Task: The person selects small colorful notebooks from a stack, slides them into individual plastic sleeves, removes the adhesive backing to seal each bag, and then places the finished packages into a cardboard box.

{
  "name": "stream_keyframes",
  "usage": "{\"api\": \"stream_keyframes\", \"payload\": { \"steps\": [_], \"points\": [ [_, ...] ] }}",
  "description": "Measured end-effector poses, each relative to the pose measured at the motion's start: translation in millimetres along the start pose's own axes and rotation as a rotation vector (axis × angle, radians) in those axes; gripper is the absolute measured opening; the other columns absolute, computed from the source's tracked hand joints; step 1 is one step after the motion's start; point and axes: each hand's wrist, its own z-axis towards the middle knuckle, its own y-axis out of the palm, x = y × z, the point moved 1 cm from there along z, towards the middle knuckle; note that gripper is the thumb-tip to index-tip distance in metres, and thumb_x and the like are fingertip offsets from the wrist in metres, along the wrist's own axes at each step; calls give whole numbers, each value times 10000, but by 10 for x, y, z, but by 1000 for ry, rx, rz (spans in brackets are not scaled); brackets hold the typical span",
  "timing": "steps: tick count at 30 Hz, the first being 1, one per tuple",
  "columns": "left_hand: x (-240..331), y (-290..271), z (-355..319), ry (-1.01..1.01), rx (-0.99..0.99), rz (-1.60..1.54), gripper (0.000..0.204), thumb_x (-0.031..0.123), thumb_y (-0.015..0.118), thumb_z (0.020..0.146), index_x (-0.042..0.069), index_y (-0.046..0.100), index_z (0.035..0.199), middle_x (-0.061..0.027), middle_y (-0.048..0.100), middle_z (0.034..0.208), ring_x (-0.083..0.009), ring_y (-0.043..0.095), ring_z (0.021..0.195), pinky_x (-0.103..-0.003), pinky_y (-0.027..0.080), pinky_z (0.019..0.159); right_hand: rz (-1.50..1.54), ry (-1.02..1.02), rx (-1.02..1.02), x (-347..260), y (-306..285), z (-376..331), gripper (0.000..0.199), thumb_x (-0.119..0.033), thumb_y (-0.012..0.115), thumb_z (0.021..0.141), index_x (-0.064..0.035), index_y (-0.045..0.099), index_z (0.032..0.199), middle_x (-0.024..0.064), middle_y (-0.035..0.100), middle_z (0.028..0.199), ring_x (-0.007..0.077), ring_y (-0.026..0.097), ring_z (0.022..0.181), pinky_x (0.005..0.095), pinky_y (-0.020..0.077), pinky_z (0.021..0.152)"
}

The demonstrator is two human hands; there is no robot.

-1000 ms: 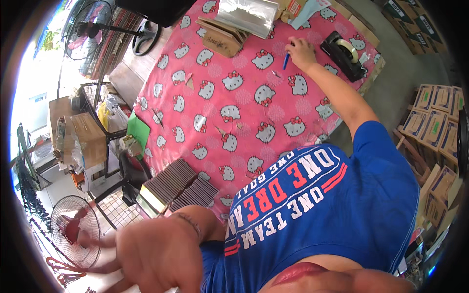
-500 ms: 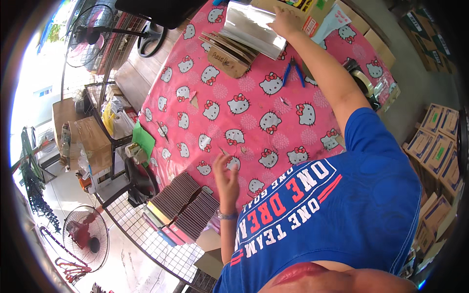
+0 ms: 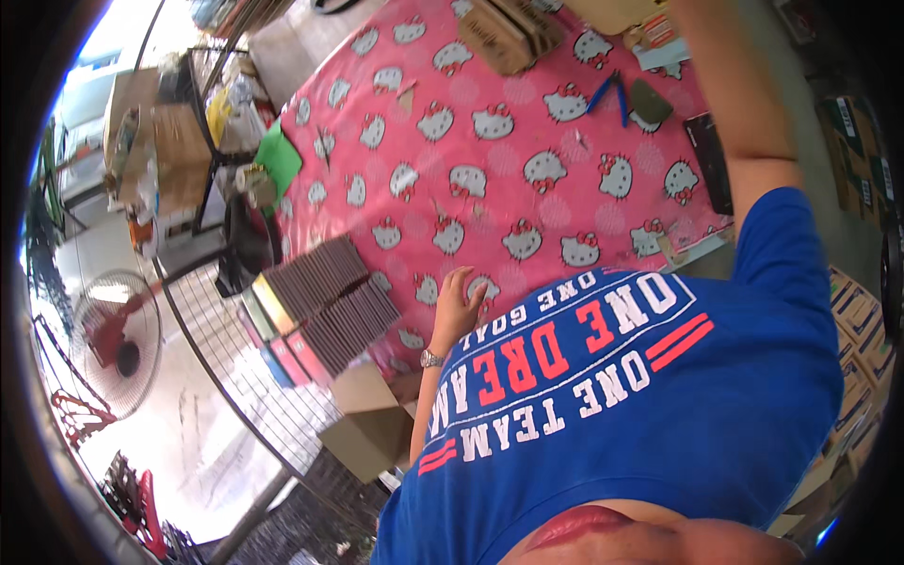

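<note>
My left hand rests flat on the near edge of a table covered by a pink cloth with white cat faces. Its fingers are apart and hold nothing, and a watch sits on the wrist. My right arm stretches across the table toward the far side, and its hand is cut off by the top edge of the picture. Blue-handled pliers lie beside a small dark pad close to that arm. A black flat case lies under the arm at the table's right side.
Stacks of dark flat boxes sit on a wire rack left of the table. A brown cardboard stack lies at the far side. An open carton stands below the rack, a red floor fan at left, and cartons at right.
My left hand has come down from mid-air onto the table's near edge. My right arm has reached farther across, so its hand has left the picture.
</note>
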Motion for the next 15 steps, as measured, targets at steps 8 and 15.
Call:
{"api": "stream_keyframes", "payload": {
  "steps": [8,15],
  "points": [
    [-954,709,-1313,-190,25,-14,482,420,629,855,82,556,1191,-156,574,1179,-342,582,1056,-435,480,850,129,-28,-168,-1282,1647,-361,395,-257,622,795,-72,605,1144,166,638,1110,271,617,1003,395,481,872],
    [-1544,1217,-1794,-551,-98,8,420,424,604,870,52,619,1065,-169,620,1098,-347,587,1041,-429,479,836,-19,370,-1138,-1554,3614,-2341,476,-262,624,807,-107,570,1253,146,630,1164,252,597,1068,384,456,925]
  ]
}}
